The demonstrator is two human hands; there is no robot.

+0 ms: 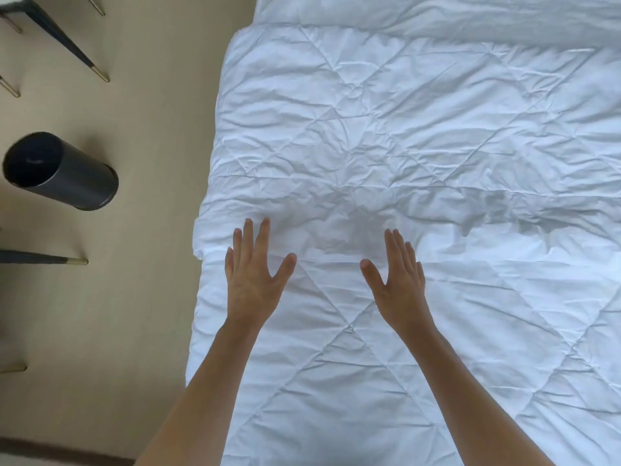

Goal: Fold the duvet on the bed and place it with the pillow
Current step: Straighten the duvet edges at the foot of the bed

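A white quilted duvet (420, 156) covered the bed, filling the centre and right of the frame, with a folded edge running across the middle. The left hand (253, 277) and the right hand (398, 280) lay flat near that edge at lower centre, palms down, fingers spread wide, gripping nothing. A dark cylindrical bin (60, 171) stood on the beige floor (144, 230) at left.
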